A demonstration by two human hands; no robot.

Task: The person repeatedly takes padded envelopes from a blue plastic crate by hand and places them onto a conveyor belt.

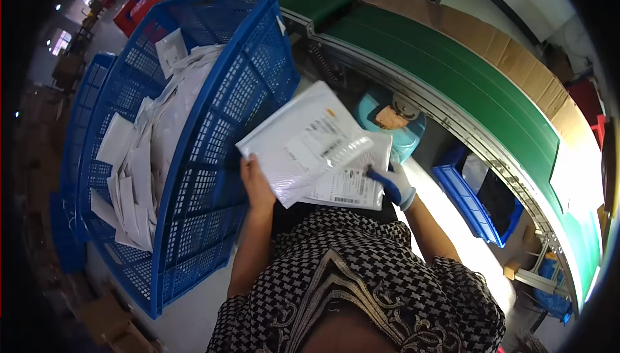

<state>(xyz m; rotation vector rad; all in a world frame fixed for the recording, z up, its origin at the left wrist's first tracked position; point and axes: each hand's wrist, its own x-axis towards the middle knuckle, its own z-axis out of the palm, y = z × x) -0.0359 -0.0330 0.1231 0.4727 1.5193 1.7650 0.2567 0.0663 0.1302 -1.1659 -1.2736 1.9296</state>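
Two white mailer packages with printed labels are held in front of my body. My bare left hand [256,182] grips the larger package [303,140] by its lower left edge, and that package partly covers the other. The smaller package [349,186] lies beneath it, its label facing up. At its right edge is my right hand [395,185], in a white and blue glove, with the fingers closed on that edge. To the left stands a large blue crate [194,179] that holds many white packages [139,166].
A green conveyor belt [452,69] curves from the top to the right, edged with cardboard [497,46]. Under it are a light-blue bin [403,137] and a smaller blue crate [471,208]. Cardboard boxes [110,321] lie at the lower left.
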